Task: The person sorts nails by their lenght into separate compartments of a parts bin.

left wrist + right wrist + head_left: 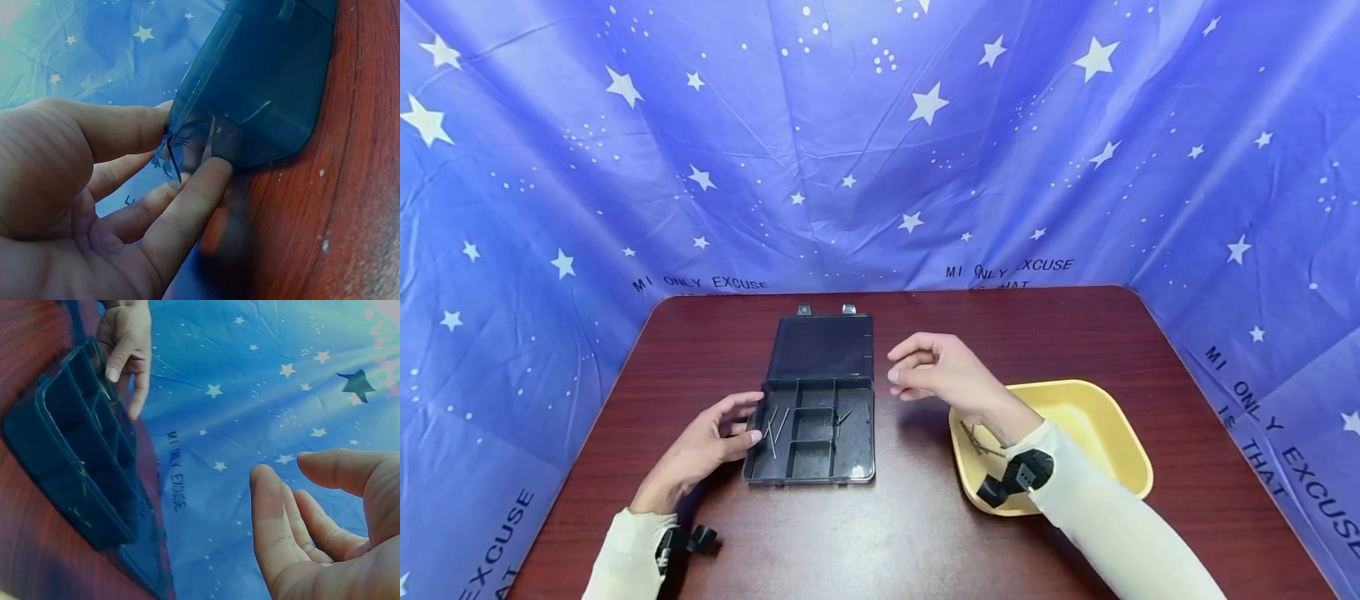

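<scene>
A dark, see-through compartment box [812, 461] lies on the table with its lid [822, 347] folded back. Several thin metal rods [773, 432] lie in its long left compartment, and small dark metal pieces [841, 419] lie to the right. My left hand [715, 437] holds the box's left side, thumb at the rim and fingers against the outer wall, as the left wrist view shows. My right hand [942, 371] hovers to the right of the box, fingers loosely bent, a gap between thumb and index finger [267, 500], and nothing held.
A yellow bin [1123, 433] stands to the right, under my right forearm. Thin, brownish metal pieces [981, 443] lie in its left part. Behind the reddish-brown table [917, 533] hangs a blue star-patterned cloth [850, 125], which also runs along both sides.
</scene>
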A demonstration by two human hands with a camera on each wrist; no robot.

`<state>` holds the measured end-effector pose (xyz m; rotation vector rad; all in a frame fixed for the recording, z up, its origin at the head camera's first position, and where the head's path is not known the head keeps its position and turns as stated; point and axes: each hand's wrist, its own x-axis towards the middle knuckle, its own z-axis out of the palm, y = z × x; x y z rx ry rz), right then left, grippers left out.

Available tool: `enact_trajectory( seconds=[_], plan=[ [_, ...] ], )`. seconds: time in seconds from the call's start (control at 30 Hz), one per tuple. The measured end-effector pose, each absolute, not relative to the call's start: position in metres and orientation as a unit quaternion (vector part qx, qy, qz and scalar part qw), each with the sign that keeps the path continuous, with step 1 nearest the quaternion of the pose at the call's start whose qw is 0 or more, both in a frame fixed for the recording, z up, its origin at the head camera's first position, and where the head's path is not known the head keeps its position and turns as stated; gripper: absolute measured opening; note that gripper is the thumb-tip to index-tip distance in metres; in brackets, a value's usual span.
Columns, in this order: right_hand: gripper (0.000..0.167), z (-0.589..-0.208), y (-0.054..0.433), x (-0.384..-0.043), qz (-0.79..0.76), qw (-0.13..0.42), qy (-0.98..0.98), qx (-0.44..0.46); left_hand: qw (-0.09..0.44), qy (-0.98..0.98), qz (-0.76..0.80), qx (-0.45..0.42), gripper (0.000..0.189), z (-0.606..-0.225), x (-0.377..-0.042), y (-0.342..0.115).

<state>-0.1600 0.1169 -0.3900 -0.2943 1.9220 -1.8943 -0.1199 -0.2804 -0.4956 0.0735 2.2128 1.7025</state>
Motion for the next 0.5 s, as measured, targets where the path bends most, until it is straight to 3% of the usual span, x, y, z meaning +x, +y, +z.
enact_trajectory(
  seconds=[0.5],
  plan=[
    [0.030,-0.397,0.180,-0.149,-0.674,0.186,0.711,-0.080,0.178,0.783,0.596,0.022,0.068,-0.495,-0.120,-0.281]
  ],
)
